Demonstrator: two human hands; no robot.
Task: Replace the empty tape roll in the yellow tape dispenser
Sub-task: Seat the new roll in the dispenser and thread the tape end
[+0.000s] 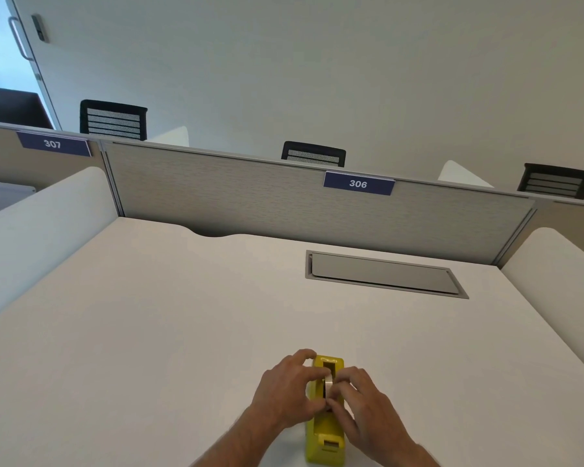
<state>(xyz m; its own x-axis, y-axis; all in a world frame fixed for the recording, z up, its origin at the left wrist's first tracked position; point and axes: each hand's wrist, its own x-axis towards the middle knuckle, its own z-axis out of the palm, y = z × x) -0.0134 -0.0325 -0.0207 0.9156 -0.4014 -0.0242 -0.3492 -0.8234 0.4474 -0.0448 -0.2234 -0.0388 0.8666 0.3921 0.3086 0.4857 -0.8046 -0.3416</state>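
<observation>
Dispenser (325,433): near desk (149,332) front edge, long axis front to back.
Roll (328,384): in the cradle, between both hands.
Left hand (285,390): fingers closed on roll.
Right hand (364,409): fingers closed on roll; equally near.

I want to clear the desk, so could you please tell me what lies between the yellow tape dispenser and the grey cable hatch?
Nothing: in the head view only bare desk separates the dispenser and hatch.
</observation>
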